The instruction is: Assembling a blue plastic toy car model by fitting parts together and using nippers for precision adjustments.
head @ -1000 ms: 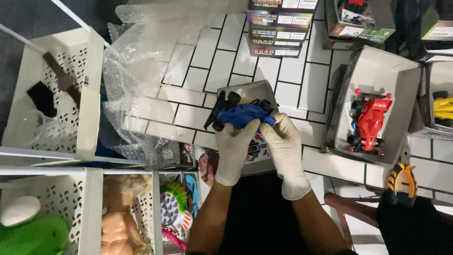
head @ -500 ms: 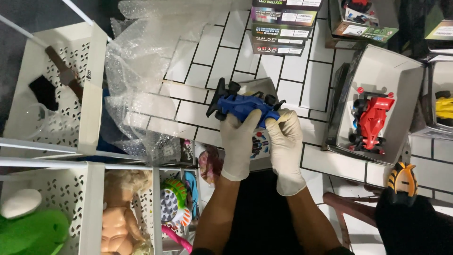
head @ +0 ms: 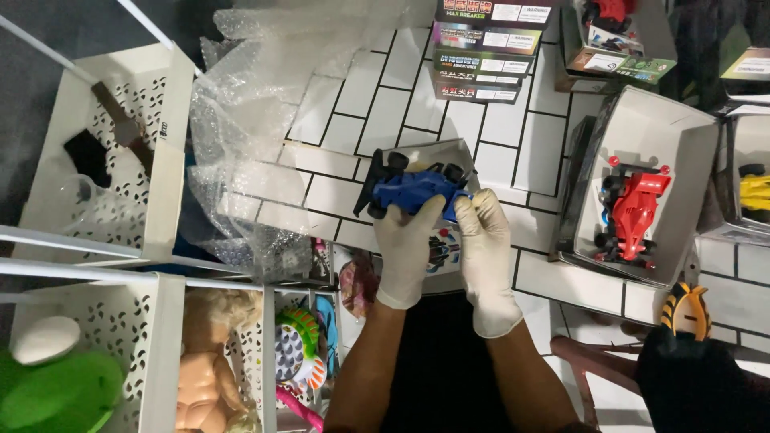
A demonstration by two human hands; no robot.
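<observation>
A white tiled tabletop (head: 377, 88) with dark lines is lying under everything. Clear bubble wrap (head: 257, 160) is spreading over its left side, beside white baskets (head: 104, 160). A red toy car (head: 630, 212) is sitting in an open box (head: 682, 144) on the right. In the middle, the left hand (head: 407, 248) and right hand (head: 485, 256), both gloved, are closing their fingers around a blue toy car (head: 413, 191) just above the tabletop.
</observation>
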